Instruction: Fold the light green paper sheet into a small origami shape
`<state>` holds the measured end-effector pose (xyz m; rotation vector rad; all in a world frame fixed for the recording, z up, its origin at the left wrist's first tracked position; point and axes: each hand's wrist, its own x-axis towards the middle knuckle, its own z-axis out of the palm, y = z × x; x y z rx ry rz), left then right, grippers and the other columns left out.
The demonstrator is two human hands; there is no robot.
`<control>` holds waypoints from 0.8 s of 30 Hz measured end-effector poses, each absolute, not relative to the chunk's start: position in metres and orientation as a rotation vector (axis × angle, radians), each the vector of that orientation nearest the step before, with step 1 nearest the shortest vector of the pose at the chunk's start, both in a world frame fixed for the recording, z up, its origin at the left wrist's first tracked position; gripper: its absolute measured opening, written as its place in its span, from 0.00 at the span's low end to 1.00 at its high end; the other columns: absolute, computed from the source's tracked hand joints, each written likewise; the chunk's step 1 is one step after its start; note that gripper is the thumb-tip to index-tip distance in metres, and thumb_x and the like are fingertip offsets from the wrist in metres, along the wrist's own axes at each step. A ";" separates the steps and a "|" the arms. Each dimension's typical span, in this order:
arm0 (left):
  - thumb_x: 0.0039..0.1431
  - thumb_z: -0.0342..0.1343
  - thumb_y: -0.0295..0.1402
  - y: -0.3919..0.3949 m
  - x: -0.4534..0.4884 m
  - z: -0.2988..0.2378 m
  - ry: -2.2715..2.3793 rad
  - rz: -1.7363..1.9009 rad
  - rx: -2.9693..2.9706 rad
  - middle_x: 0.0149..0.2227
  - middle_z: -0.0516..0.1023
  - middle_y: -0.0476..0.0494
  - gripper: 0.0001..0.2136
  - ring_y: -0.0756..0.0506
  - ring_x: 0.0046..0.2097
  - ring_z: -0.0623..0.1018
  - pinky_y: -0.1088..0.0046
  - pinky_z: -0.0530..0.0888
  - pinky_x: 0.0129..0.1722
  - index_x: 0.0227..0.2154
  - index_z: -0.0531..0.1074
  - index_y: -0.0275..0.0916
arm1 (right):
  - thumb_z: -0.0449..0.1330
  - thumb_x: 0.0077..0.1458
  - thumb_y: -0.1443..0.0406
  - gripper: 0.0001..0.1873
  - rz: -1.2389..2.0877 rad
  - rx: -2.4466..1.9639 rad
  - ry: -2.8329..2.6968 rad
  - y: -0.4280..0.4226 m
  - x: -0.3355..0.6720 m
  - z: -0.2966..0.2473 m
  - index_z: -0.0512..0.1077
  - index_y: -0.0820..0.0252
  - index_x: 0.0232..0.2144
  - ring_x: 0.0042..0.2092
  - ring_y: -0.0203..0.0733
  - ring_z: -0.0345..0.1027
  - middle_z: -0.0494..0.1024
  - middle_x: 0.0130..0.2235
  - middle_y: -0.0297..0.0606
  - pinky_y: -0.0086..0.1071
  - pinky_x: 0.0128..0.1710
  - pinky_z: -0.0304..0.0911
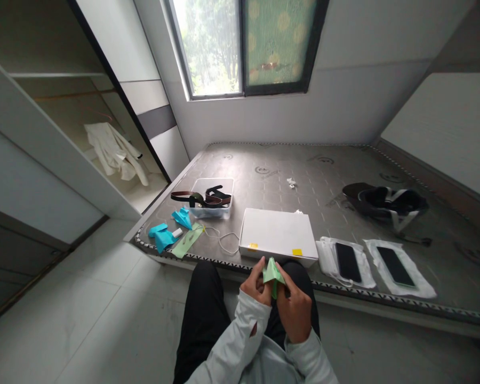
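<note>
A small piece of folded green paper is held between both hands above my lap, just in front of the white box. My left hand pinches its left side, with the index finger pointing up along it. On the other side my right hand grips the paper between thumb and fingers. The paper has a raised, pointed fold at its top, and a strip hangs below between the hands. The closed white box with two yellow stickers lies on the mattress edge right beyond my hands.
Left on the mattress are blue folded papers, a flat green sheet, a white cable and a clear bin with belts. To the right lie two phones on white pouches and a dark cap-like helmet.
</note>
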<state>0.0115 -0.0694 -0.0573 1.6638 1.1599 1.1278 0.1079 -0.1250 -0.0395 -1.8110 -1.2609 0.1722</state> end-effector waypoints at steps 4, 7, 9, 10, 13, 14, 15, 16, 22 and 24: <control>0.56 0.54 0.33 -0.066 0.011 -0.061 1.049 1.396 1.764 0.60 0.69 0.32 0.24 0.37 0.58 0.73 0.65 0.75 0.53 0.56 0.70 0.33 | 0.50 0.61 0.61 0.21 0.210 -1.802 -1.246 -0.125 0.103 -0.039 0.75 0.57 0.51 0.37 0.44 0.79 0.81 0.45 0.41 0.28 0.38 0.71; 0.57 0.52 0.30 -0.064 0.007 -0.066 0.950 1.393 1.796 0.58 0.72 0.34 0.21 0.38 0.57 0.74 0.65 0.74 0.54 0.54 0.72 0.36 | 0.51 0.57 0.64 0.22 0.274 -1.770 -1.253 -0.125 0.104 -0.036 0.74 0.56 0.52 0.34 0.42 0.78 0.81 0.45 0.39 0.28 0.36 0.70; 0.56 0.52 0.28 -0.064 0.005 -0.070 0.903 1.338 1.775 0.55 0.76 0.36 0.19 0.39 0.54 0.77 0.65 0.75 0.53 0.50 0.76 0.39 | 0.50 0.53 0.68 0.25 0.329 -1.734 -1.247 -0.125 0.105 -0.033 0.74 0.55 0.52 0.30 0.40 0.76 0.81 0.44 0.38 0.27 0.33 0.68; 0.55 0.52 0.28 -0.064 0.005 -0.072 0.900 1.312 1.738 0.54 0.77 0.37 0.17 0.39 0.53 0.78 0.65 0.76 0.52 0.47 0.78 0.39 | 0.49 0.50 0.69 0.26 0.355 -1.716 -1.232 -0.125 0.106 -0.032 0.75 0.55 0.50 0.28 0.39 0.75 0.82 0.42 0.37 0.27 0.31 0.67; 0.51 0.56 0.27 -0.063 0.006 -0.075 0.952 1.264 1.532 0.52 0.78 0.35 0.12 0.38 0.50 0.79 0.65 0.77 0.49 0.37 0.82 0.39 | 0.48 0.44 0.71 0.27 0.433 -1.690 -1.138 -0.125 0.108 -0.031 0.77 0.57 0.44 0.24 0.38 0.70 0.82 0.33 0.35 0.27 0.25 0.63; 0.50 0.57 0.27 -0.063 0.006 -0.076 0.967 1.244 1.453 0.51 0.79 0.34 0.10 0.38 0.49 0.80 0.65 0.77 0.48 0.34 0.82 0.38 | 0.49 0.44 0.71 0.26 0.465 -1.689 -1.099 -0.125 0.109 -0.031 0.78 0.58 0.43 0.23 0.37 0.69 0.81 0.32 0.35 0.27 0.24 0.62; 0.50 0.58 0.28 -0.062 0.006 -0.075 0.977 1.215 1.387 0.48 0.80 0.34 0.09 0.38 0.47 0.81 0.66 0.78 0.46 0.32 0.82 0.38 | 0.49 0.43 0.71 0.26 0.505 -1.686 -1.064 -0.125 0.110 -0.032 0.78 0.58 0.43 0.23 0.37 0.68 0.81 0.31 0.35 0.27 0.24 0.61; 0.49 0.58 0.28 -0.061 0.006 -0.074 0.985 1.174 1.340 0.45 0.82 0.35 0.08 0.39 0.44 0.82 0.68 0.78 0.43 0.31 0.82 0.37 | 0.49 0.43 0.71 0.26 0.550 -1.675 -1.036 -0.124 0.111 -0.033 0.78 0.59 0.43 0.24 0.38 0.68 0.81 0.32 0.35 0.27 0.24 0.62; 0.51 0.55 0.27 -0.057 -0.002 -0.058 0.924 1.092 1.311 0.40 0.83 0.38 0.11 0.41 0.42 0.81 0.70 0.77 0.41 0.33 0.82 0.36 | 0.53 0.43 0.73 0.28 0.775 -1.447 -1.082 -0.122 0.121 -0.033 0.75 0.58 0.48 0.45 0.46 0.73 0.79 0.46 0.41 0.34 0.45 0.69; 0.52 0.54 0.28 -0.055 -0.005 -0.055 0.875 1.116 1.354 0.42 0.83 0.38 0.13 0.40 0.46 0.80 0.67 0.76 0.45 0.36 0.82 0.37 | 0.57 0.46 0.73 0.27 0.833 -1.356 -1.143 -0.122 0.125 -0.030 0.74 0.56 0.51 0.52 0.48 0.69 0.75 0.52 0.42 0.38 0.52 0.66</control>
